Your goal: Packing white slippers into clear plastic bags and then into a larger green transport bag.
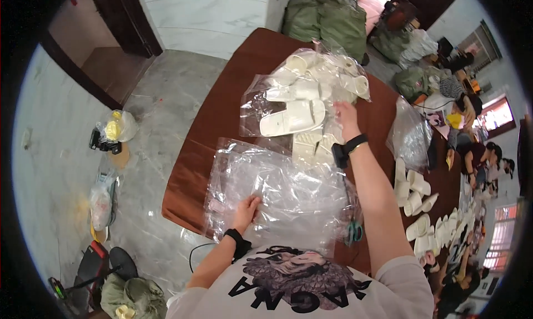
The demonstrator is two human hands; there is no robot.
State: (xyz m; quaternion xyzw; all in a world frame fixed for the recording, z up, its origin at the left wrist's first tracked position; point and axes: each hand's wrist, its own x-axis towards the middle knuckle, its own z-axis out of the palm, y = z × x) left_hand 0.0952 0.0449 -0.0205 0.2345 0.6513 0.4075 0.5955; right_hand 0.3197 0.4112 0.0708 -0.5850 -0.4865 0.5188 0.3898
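Clear plastic bags (pixel 283 194) at my left hand, bagged white slippers (pixel 292 118) by my right

The clear bags lie flat in a loose, crinkled layer on the near part of the brown table (pixel 194 172), right in front of my body. My left hand (pixel 246 212) is at their near edge, left of the middle, with the thumb and fingers closed on the film; most of the layer spreads beyond that hand and to its right. My right hand (pixel 347 119) reaches farther out, past the far edge of the layer, to the right side of the bagged slippers. Its fingers are bent by the plastic there, but I cannot tell whether they grip it or only touch it.

The bagged slippers sit in a heap straight ahead of the clear bags, one slipper showing broadside just left of my right hand and others piled behind it. A dark band (pixel 239 244) circles my left wrist, and a black strap (pixel 355 143) my right. Teal-handled scissors (pixel 353 232) lie at the right edge of the clear bags, near my body.

Farther right, loose slippers (pixel 413 192) stand on a brown surface, below a bundle of clear plastic (pixel 411 135). Several people (pixel 480 158) are along that side. Bulky green sacks (pixel 333 25) stand beyond the table's far end.
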